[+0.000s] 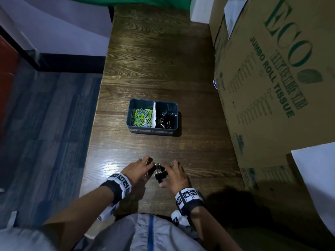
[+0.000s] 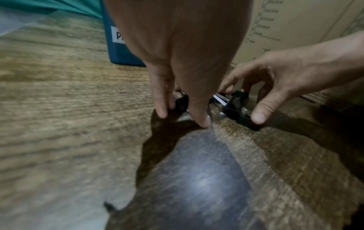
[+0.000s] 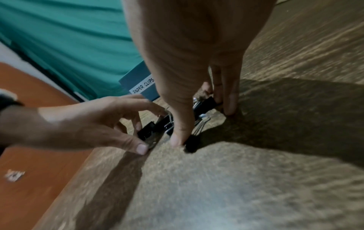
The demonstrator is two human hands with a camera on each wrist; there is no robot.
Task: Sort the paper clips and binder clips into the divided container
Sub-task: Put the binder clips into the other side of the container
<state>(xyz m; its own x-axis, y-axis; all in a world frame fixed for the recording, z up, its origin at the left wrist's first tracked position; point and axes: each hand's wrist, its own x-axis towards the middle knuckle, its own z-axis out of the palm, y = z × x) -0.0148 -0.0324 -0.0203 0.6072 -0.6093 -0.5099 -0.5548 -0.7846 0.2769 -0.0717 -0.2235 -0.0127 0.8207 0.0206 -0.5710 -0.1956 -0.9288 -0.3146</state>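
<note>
Black binder clips [image 1: 160, 173] heaped near the table's [image 1: 155, 66] near edge, cluster running near to far, wire handles splayed with no single heading. Left hand [image 1: 138, 169] and right hand [image 1: 175, 175] cupped round the heap from either side, fingers curled, fingertips on clips and wood; firm grip cannot be told. Farther off, divided container [image 1: 133, 122] labelled "PAPER CLIPS", colored paper clips [image 1: 142, 117] left; right, carton [image 1: 272, 78] printed "ECO JUMBO ROLL TISSUE".

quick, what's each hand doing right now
Left hand: fingers curled round binder clips on the table.
Right hand: fingers curled round the same pile.
</note>
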